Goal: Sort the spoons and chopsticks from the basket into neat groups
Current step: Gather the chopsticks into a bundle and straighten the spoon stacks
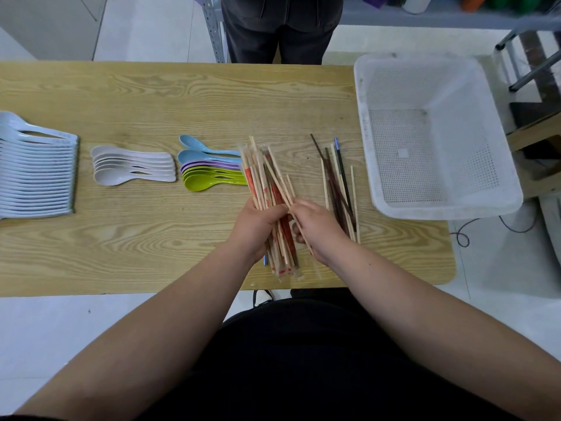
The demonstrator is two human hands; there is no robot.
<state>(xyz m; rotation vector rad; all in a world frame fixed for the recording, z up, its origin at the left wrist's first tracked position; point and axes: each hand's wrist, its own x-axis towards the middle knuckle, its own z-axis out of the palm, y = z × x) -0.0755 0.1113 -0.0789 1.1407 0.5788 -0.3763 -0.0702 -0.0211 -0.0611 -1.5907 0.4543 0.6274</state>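
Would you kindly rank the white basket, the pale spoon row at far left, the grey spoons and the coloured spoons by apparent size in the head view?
1. white basket
2. pale spoon row
3. grey spoons and coloured spoons: about alike, so tied.

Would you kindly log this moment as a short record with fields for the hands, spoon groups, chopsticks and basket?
left hand: grips chopstick bundle, some in red wrappers
right hand: pinches one bamboo chopstick against the bundle
loose chopsticks: dark and pale, on table right of the hands
spoon groups: pale blue row far left; grey set; coloured set
basket: white, at table's right end, nothing seen inside
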